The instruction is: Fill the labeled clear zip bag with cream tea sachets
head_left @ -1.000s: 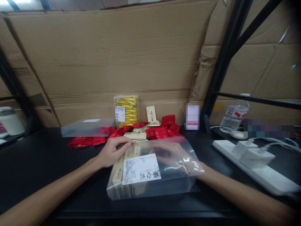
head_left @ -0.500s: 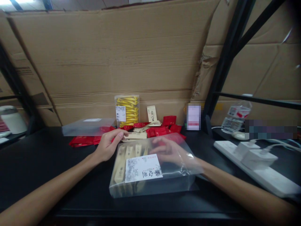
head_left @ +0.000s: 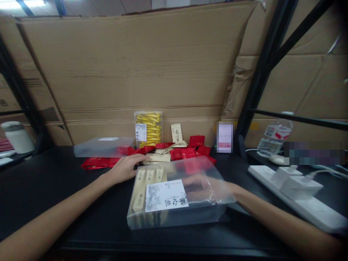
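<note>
A clear plastic box (head_left: 152, 223) with a white label (head_left: 167, 195) lies on the black desk in front of me. Several beige packets (head_left: 140, 188) stand in a row at its left end. My right hand (head_left: 202, 186) is inside the box through its right side, seen blurred through the plastic; the fingers look apart, with their tips partly behind the label. Beyond the box's left corner, my left hand (head_left: 126, 166) reaches out with fingers stretched, the tips at the left end of a loose beige packet (head_left: 159, 158). Several red packets (head_left: 197, 140) lie around that packet.
A second clear box (head_left: 95, 148) lies at the back left. Behind the packets, a clear box of yellow packets (head_left: 152, 128) and a beige packet (head_left: 176, 133) stand against the cardboard (head_left: 136, 65). At right are a power strip (head_left: 288, 192) and a water bottle (head_left: 273, 139).
My right hand has moved lower and nearer inside the box. My left hand has flattened, its fingers stretching a little farther over the loose beige packet. The box stays in place.
</note>
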A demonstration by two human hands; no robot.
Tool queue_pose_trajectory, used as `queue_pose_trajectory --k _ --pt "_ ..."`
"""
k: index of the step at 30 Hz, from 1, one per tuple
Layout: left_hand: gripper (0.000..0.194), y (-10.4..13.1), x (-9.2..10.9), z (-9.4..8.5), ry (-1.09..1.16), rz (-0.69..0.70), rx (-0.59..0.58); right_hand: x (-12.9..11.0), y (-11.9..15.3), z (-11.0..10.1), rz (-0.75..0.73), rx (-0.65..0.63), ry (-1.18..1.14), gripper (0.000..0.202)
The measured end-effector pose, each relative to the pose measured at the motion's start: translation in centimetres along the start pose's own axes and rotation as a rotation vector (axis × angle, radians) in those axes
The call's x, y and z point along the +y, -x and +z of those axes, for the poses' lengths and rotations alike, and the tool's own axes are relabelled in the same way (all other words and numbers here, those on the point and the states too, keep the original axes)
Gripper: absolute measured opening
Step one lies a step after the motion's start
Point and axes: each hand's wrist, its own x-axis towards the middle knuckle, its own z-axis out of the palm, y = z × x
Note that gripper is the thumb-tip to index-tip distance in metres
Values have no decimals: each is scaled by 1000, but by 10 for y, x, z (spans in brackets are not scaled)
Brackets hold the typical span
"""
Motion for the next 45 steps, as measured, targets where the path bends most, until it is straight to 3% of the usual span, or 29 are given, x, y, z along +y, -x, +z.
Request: queue_pose_trajectory --k 5,11,17,21,23,25,30,34,39,42,45 --pt "50 -5 2 8 -37 -35 -25 4 8 -19 33 -29 25 40" --pt "37 -7 -3 10 -83 -45 5 10 37 -63 249 -87 -46 39" --pt "30 -7 2 8 -13 -9 50 14 72 -114 297 229 121 36" --pt "31 -6 5 9 110 5 67 20 73 -128 232 636 386 37" --pt "34 -6 5 11 150 13 55 25 68 -129 177 826 531 40" --pt "37 -7 4 11 158 -4 27 29 63 -127 132 925 671 41" --pt "35 -6 13 -3 143 -35 -2 32 57 -120 18 1027 898 37" --pt "33 -4 20 -19 243 -47 100 27 53 -112 -41 1073 957 39" --pt "39 -3 23 -26 561 -147 229 18 44 -96 -87 1077 980 38" --pt "40 -3 31 -23 675 -142 235 9 38 -84 -184 970 935 32" --pt "39 -3 41 -17 770 -113 191 -2 34 -71 -247 820 746 30"
